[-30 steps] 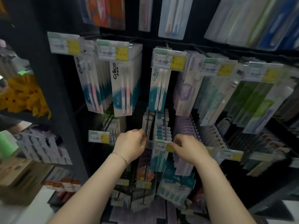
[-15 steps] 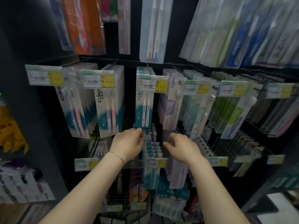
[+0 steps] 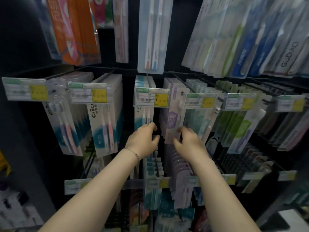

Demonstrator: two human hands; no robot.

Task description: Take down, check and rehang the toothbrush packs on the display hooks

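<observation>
- The teal toothbrush packs (image 3: 144,114) hang in a stack on a middle-row display hook (image 3: 149,81), behind a price tag (image 3: 151,97).
- The purple toothbrush packs (image 3: 172,118) hang on the next hook to the right, just beside the teal stack.
- Change from half a second ago: both hands were lower, at the packs of the lower row (image 3: 154,166). They now sit at the bottom ends of the middle-row stacks.
- The left hand (image 3: 142,139) covers the bottom end of the teal stack. Its fingers are curled, with the fingertips at the stack's right edge. Whether they actually hold a pack cannot be told.
- The right hand (image 3: 188,141) is at the bottom end of the purple stack. Its fingers are curled, the fingertips touch the front pack and the thumb lies below. A closed pinch cannot be confirmed.
- Both forearms reach up and forward, close together. The left wrist carries a thin bracelet (image 3: 133,153).
</observation>
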